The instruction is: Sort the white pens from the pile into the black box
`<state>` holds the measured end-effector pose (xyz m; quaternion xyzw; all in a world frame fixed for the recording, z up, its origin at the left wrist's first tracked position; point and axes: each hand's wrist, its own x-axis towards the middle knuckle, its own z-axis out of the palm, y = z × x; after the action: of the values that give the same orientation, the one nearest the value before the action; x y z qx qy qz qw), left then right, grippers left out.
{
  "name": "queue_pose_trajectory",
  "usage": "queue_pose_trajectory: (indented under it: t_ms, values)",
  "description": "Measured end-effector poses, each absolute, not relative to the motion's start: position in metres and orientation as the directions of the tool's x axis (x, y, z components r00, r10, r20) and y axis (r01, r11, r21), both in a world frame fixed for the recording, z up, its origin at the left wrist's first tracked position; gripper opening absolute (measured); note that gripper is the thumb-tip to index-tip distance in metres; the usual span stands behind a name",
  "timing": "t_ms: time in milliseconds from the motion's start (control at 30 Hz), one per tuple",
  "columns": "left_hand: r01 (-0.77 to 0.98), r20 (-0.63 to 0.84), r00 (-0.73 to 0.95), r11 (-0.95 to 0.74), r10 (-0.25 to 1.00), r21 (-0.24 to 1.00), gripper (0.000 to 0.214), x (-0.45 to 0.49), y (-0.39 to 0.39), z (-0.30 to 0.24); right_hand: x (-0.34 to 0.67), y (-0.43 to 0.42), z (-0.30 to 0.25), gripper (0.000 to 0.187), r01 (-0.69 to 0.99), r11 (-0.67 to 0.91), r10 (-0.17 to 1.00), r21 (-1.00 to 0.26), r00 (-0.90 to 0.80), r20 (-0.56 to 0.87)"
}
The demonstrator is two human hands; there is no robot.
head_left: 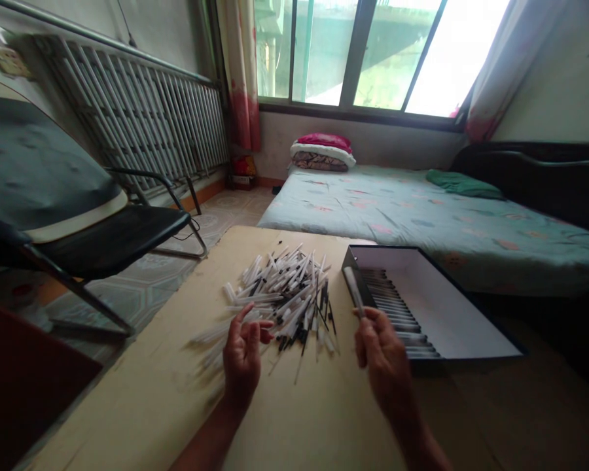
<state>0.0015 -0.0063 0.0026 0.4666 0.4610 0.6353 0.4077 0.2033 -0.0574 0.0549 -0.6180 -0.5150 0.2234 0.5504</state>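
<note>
A loose heap of white pens with black tips [287,294] lies crossed every way on a tan board tabletop [127,405]. My left hand [243,356] hovers at the heap's near edge, its fingers apart and nothing in them. My right hand [380,353] pinches a white pen [354,292] upright above the near left corner of an open black-rimmed box [436,294]. Several rows of pens [392,307] lie side by side in the box, and my right hand hides their near ends.
A black padded chair [78,222] with metal legs stands left of the board, before a wall radiator [137,111]. A low bed with a teal sheet [397,216] runs along the right, with folded bedding [322,152] under the window [348,52].
</note>
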Motion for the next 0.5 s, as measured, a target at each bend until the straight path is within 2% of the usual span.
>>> queue_pose_trajectory:
  t_ms: [100,167,233,300,367,500]
  values:
    - [-0.088,0.204,-0.26,-0.233,0.944,0.968,0.046,0.001,-0.004,0.002,0.273,-0.052,0.079,0.028,0.67,0.056,0.842,-0.74,0.367,0.396]
    - [-0.091,0.2,-0.263,-0.23,0.944,0.969,0.044,0.002,-0.004,0.002,0.319,-0.046,0.085,0.026,0.848,-0.036,0.824,-0.528,0.324,0.464]
    - [-0.085,0.203,-0.263,-0.232,0.943,0.969,0.042,0.002,-0.004,0.001,0.355,-0.041,0.084,0.02,0.95,-0.124,0.873,-0.287,0.242,0.424]
    - [-0.074,0.206,-0.259,-0.233,0.943,0.97,0.039,0.002,-0.004,0.0,0.378,-0.036,0.078,0.014,0.983,-0.139,0.942,-0.12,0.169,0.29]
    - [-0.065,0.211,-0.253,-0.234,0.944,0.97,0.038,0.001,-0.003,-0.001,0.389,-0.032,0.069,0.013,0.994,-0.095,0.986,-0.058,0.102,0.135]
    - [-0.076,0.213,-0.252,-0.238,0.944,0.968,0.038,0.0,-0.002,-0.003,0.389,-0.022,0.051,0.02,0.994,-0.004,0.998,-0.106,-0.002,-0.056]
